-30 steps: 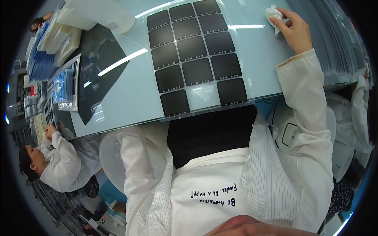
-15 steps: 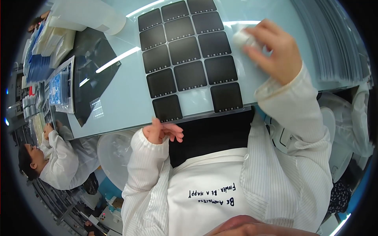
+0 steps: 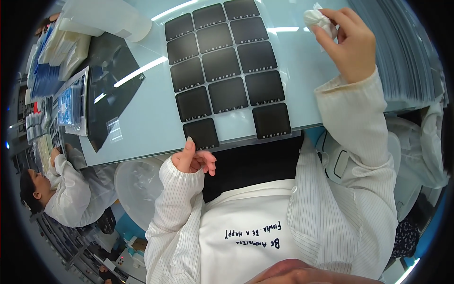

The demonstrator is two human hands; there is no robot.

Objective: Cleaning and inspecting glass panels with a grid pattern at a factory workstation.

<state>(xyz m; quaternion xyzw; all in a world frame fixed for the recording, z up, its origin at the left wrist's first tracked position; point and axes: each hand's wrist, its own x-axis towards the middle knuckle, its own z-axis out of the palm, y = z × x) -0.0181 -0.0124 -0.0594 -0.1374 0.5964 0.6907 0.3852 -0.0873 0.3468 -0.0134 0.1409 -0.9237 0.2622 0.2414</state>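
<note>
My right hand point(image 3: 347, 45) is closed on a crumpled white wipe point(image 3: 318, 21) and sits to the right of the sheet, just above the table. In front of me lies a clear sheet bearing rows of black rectangular panels point(image 3: 227, 94), each with a line of small pale marks along its near edge. The near row has a gap in its middle. My left hand point(image 3: 193, 160) is at the table's front edge, holding nothing that I can see. Its thumb reaches up to the lower left panel point(image 3: 200, 133), fingers loosely curled and apart.
On the right of the glossy pale table point(image 3: 142, 109) stands a thick stack of clear sheets point(image 3: 390, 52). A translucent white container point(image 3: 111, 19), a dark sheet point(image 3: 113, 80) and blue packets point(image 3: 72, 106) are at the left. Another person point(image 3: 71, 189) works farther left.
My right hand has moved away to the right and far side with the wipe, off the edge of the panel sheet. My left hand has barely moved.
</note>
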